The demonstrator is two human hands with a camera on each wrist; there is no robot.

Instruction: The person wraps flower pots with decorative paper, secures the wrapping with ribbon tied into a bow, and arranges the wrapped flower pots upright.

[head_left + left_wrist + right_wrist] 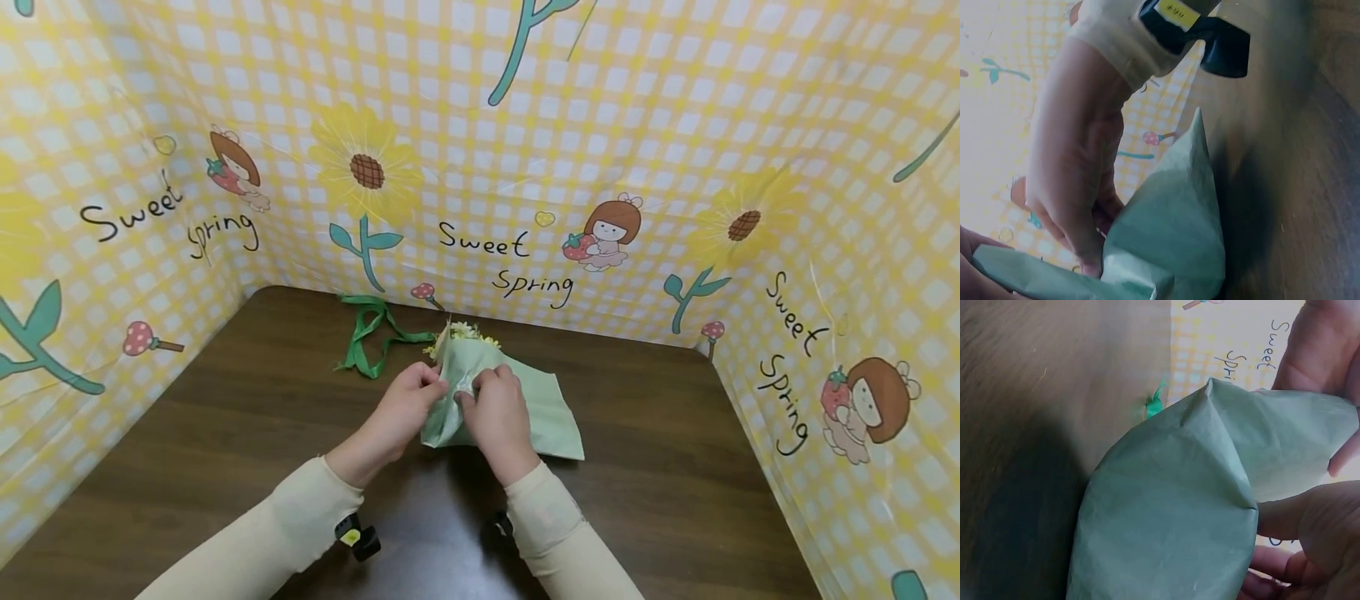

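A sheet of pale green wrapping paper is folded loosely around a bunch of small white and yellow flowers, whose blooms peek out at the far end. My left hand pinches the paper's left edge between thumb and fingers. Just right of it, my right hand grips a gathered fold of the paper near its middle. In the right wrist view, the left hand holds the upper flap and the right hand is at the paper's side. The flower stems are hidden inside.
A crumpled green ribbon lies behind and left of the paper on the dark wooden table. A yellow checked cloth with printed flowers encloses the table's back and sides. Dark devices are strapped to the wrists.
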